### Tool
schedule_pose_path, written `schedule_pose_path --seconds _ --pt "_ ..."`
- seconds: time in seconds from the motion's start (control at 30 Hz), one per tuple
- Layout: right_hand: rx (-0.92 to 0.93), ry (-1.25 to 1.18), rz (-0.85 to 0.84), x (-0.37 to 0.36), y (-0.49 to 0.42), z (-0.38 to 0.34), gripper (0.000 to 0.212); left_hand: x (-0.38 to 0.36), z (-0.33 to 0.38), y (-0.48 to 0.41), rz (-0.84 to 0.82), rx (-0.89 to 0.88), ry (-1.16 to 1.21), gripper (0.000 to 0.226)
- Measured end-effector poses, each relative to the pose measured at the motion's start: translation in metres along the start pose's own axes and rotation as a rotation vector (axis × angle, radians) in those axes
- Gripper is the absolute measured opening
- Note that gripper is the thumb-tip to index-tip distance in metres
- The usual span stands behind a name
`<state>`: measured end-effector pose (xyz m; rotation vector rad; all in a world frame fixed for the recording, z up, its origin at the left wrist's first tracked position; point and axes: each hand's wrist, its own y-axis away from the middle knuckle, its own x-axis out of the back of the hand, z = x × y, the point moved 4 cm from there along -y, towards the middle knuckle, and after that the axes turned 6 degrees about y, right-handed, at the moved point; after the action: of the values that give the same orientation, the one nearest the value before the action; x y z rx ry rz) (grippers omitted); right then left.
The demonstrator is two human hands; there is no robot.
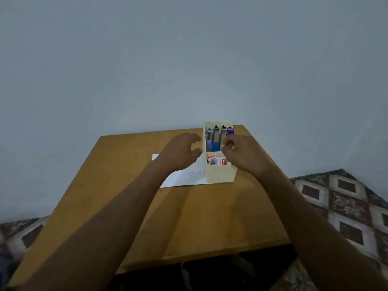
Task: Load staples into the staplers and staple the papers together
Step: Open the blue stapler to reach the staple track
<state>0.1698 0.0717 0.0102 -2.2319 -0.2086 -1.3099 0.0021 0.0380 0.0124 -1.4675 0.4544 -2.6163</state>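
Head view. A cream box (220, 175) sits on the counter (210, 217). Staplers (216, 139) stand side by side in the box's rear compartment, probably so that any one lifts straight out. Staple packs (218, 161) lie in the box's front compartment, handy for loading. Papers (184, 175) lie flat just left of the box, their edge meeting its side, seemingly waiting for a loaded stapler. The left hand (180, 150) hovers left of the box above the papers, fingers spread and holding nothing, perhaps to steady the box. The right hand (241, 152) is over the box's right side, fingers curled at the staplers. Blur hides whether it pinches one. Judged stage: choosing a first stapler, nothing loaded yet.
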Motion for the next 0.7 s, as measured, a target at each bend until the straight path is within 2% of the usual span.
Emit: schedule_pose_path --seconds 0.3,0.47,0.7 --pt "-0.060 -0.066 -0.011 -0.019 -0.030 0.011 0.017 -0.019 -0.010 -0.054 0.026 0.010 -0.172 0.055" --pt "-0.095 -0.048 -0.012 -0.030 -0.041 0.017 0.017 -0.034 -0.018 -0.072 -0.003 0.013 -0.169 0.046" --pt "-0.058 0.008 0.006 -0.032 -0.054 0.015 0.015 -0.027 -0.020 -0.083 0.087 -0.089 -0.055 0.028"
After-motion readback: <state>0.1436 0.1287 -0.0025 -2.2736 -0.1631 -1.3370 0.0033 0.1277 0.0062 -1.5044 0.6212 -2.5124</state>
